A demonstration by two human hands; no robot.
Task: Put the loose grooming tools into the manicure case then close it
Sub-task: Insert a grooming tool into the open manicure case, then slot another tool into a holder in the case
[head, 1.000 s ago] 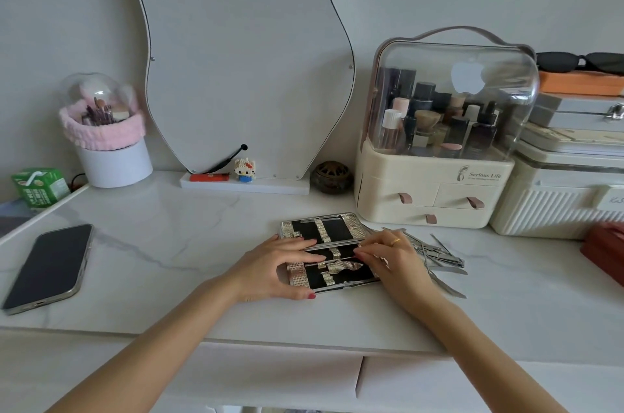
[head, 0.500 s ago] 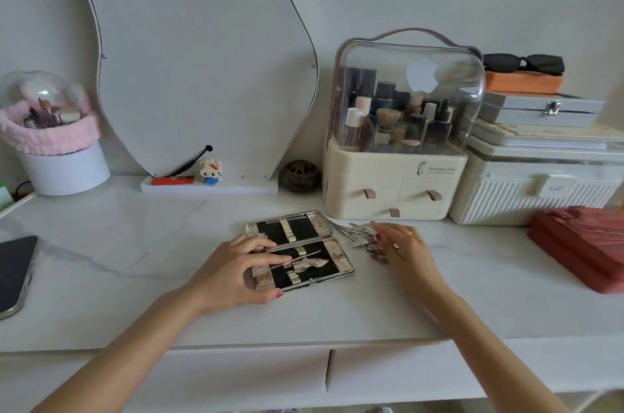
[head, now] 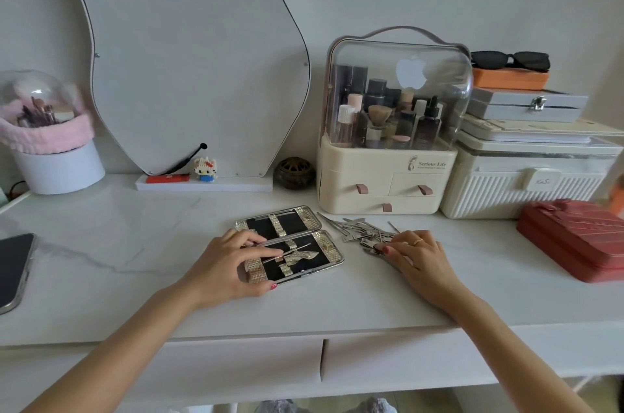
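The manicure case (head: pixel 304 215) lies open on the white table, two black-lined halves with sparkly straps and rims. A thin metal tool sits under a strap in the near half. My left hand (head: pixel 229 264) rests on the near half, fingers over its left end and thumb at its front edge. A pile of loose metal grooming tools (head: pixel 361 230) lies just right of the case. My right hand (head: pixel 418 257) sits on the pile's near edge, fingertips pinching a small metal tool (head: pixel 373 248).
A cream cosmetics organiser (head: pixel 388 183) and a white ribbed box (head: pixel 526 183) stand behind the tools. A red pouch (head: pixel 577 237) lies at far right, a phone (head: pixel 13 267) at far left. A wavy mirror (head: pixel 189 51) leans on the wall.
My right hand left the case and moved right to the loose tool pile, where it now pinches a tool. My left hand stays on the case. The camera view shifted right.
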